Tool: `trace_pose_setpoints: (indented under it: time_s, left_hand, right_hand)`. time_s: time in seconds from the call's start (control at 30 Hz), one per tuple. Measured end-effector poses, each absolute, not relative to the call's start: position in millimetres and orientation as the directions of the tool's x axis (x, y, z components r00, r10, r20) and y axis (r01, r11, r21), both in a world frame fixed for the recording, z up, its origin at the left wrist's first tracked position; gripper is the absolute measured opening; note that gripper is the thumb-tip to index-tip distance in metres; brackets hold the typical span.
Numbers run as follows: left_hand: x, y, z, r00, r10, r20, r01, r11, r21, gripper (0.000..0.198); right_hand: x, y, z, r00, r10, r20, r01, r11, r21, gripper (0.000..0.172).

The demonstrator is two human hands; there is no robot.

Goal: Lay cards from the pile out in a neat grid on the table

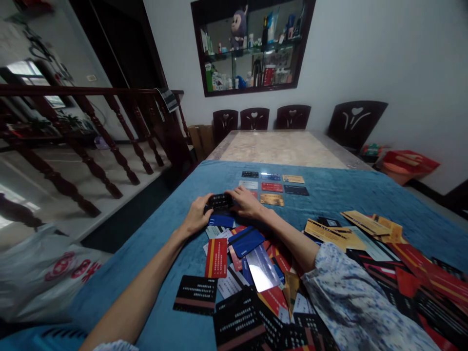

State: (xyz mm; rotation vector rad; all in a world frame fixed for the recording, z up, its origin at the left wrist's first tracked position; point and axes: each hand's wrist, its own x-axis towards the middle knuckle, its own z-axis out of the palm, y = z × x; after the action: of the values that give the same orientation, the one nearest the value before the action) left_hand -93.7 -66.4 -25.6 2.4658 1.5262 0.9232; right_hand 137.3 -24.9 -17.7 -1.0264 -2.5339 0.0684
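My left hand (198, 214) and my right hand (245, 201) grip a black card (220, 202) by its two ends, just above the blue cloth. Whether it is one card or a small stack, I cannot tell. A blue card (221, 221) lies right below it. Beyond my right hand, several cards lie in rows, including a gold card (271, 199), a red card (272, 187) and a dark card (296, 190). Between my forearms spreads a loose heap with a red card (216, 258), a blue card (246, 242) and a black card (195, 294).
The blue cloth (164, 253) covers the near part of the table (270, 146). A second heap of cards lies at the right, with a gold card (329, 235) on it. Chairs (255, 119) stand behind the table. A white plastic bag (47, 273) sits at the left.
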Motion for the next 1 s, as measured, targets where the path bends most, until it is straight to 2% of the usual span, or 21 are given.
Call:
trace_pose_setpoints:
  time_s: [0.3,0.63,1.0]
  left_hand:
    - [-94,-57,-23,0.343,0.838,0.424,0.784,-0.504,0.361,0.056]
    - [-88,-37,-4,0.413,0.867,0.277,0.839,-0.481,0.254,0.051]
    - [-65,-10,16,0.480,0.864,0.152,0.847,-0.502,0.176,0.044]
  right_hand:
    - [139,-26,-10,-0.636,0.694,0.338,0.704,0.701,-0.114,0.059]
    - [147,-24,8,-0.623,0.727,0.288,0.742,0.666,-0.077,0.054]
    - [163,-14,30,-0.569,0.810,0.138,0.810,0.582,-0.074,0.053]
